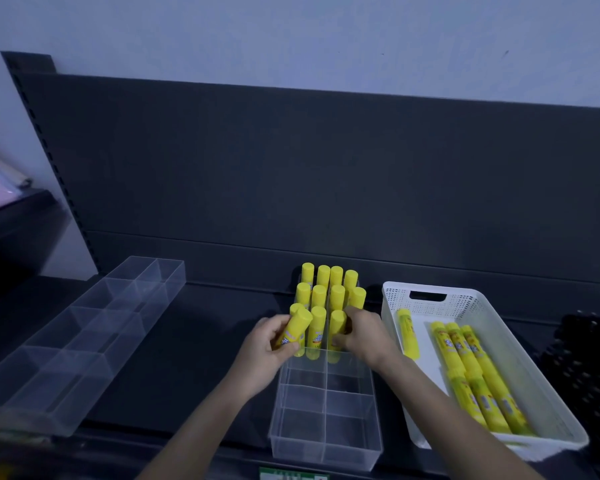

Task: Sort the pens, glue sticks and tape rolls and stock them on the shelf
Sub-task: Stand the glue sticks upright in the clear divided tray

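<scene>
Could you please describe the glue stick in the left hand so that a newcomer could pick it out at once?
On the dark shelf, find the clear divided box in the middle, left of the white basket. At the front left of its upright glue sticks, the left hand grips one yellow glue stick. Unlike its neighbours, it is tilted.

On the shelf (194, 341), a divided tray (323, 441) lies below the left hand (274, 344) and right hand (364, 336), glue sticks (329, 289) standing in its far compartments between and beyond them, a basket (395, 306) of loose sticks (475, 368) just right, a second tray (84, 334) well left.
</scene>
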Motion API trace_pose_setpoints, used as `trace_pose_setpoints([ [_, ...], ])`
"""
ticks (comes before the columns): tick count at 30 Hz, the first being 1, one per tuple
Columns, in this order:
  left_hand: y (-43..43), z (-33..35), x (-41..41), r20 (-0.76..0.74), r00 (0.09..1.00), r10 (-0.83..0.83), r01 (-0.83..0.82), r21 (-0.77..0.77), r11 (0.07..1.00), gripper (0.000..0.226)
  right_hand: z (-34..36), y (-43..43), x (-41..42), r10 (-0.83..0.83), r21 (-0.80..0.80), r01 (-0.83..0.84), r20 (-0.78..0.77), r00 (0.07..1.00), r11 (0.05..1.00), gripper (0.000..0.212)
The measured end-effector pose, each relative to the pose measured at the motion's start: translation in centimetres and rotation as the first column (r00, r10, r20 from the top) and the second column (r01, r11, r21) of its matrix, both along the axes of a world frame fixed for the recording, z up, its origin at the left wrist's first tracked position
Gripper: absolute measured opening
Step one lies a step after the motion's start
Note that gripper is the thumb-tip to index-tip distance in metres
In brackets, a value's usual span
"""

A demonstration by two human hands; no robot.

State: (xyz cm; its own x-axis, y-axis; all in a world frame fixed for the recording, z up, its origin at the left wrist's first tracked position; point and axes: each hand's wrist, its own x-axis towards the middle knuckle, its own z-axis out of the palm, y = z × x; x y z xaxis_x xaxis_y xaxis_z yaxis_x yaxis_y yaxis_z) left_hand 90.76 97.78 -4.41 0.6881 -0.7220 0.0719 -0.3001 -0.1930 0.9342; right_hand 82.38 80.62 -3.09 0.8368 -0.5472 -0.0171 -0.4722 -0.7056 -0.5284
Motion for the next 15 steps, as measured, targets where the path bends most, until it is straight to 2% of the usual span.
trace_pose_setpoints([
  [6, 0.1, 0.3, -0.1, -0.026, 0.999, 0.021, -0.022, -0.052, 0.998, 0.034, -0.7, -0.2, 0.1, -0.001, -0.005, 0.001, 0.023, 1.0, 1.0, 0.022],
  [10, -0.2, 0.7, -0.3, -0.026, 0.998, 0.051, -0.053, -0.071, 0.996, 0.034, 0.2, -0.3, -0.8, -0.021, 0.01, 0.02, 0.048, 0.999, 1.0, 0.034],
  [13, -0.9, 1.1, -0.7, -0.032, 0.998, 0.046, -0.049, -0.099, 0.994, 0.034, 2.1, 0.1, -2.4, -0.067, -0.032, 0.078, 0.265, 0.962, 0.996, 0.028],
  [15, -1.7, 1.4, -1.3, -0.033, 0.999, 0.026, -0.03, -0.131, 0.991, 0.032, 3.2, 0.9, -3.5, -0.043, 0.12, -0.005, 0.392, 0.919, 0.993, 0.015],
])
